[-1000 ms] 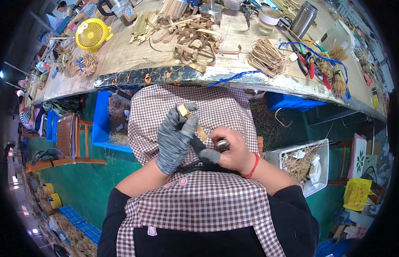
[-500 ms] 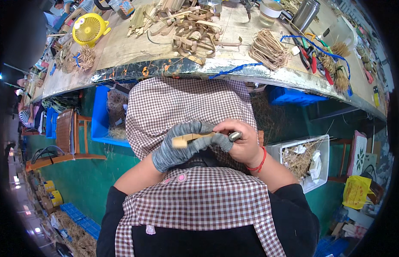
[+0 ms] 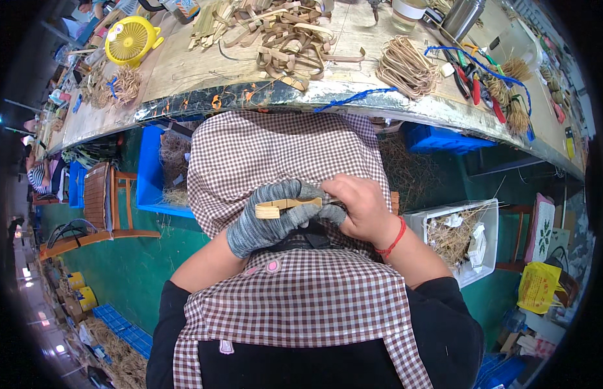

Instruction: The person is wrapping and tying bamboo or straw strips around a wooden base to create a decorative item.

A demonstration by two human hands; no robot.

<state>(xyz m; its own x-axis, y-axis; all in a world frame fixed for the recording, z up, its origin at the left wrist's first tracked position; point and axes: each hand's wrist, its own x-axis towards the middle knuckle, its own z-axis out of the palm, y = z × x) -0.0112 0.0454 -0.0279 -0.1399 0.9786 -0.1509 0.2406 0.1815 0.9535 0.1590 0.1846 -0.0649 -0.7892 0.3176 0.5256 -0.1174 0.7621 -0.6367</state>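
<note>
Gloved left hand (image 3: 266, 228) clamped around pale folded strip (image 3: 289, 203), head view, on person's side of worktable (image 3: 178, 72). Bare right hand (image 3: 365, 204) curled at strip's right end; what it pinches, cannot tell. Atop worktable: tangled brown strips (image 3: 289, 52) mid-table, coiled bundle (image 3: 407, 68) right of middle, yellow fan (image 3: 128, 44) toward left end, red-handled pliers (image 3: 476, 91) toward right.

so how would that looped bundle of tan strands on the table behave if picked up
The looped bundle would probably be light for its size, being made of thin strands. It is likely springy rather than limp, since it keeps rounded bends. It seems unlikely to roll, lying long on the table.
</note>
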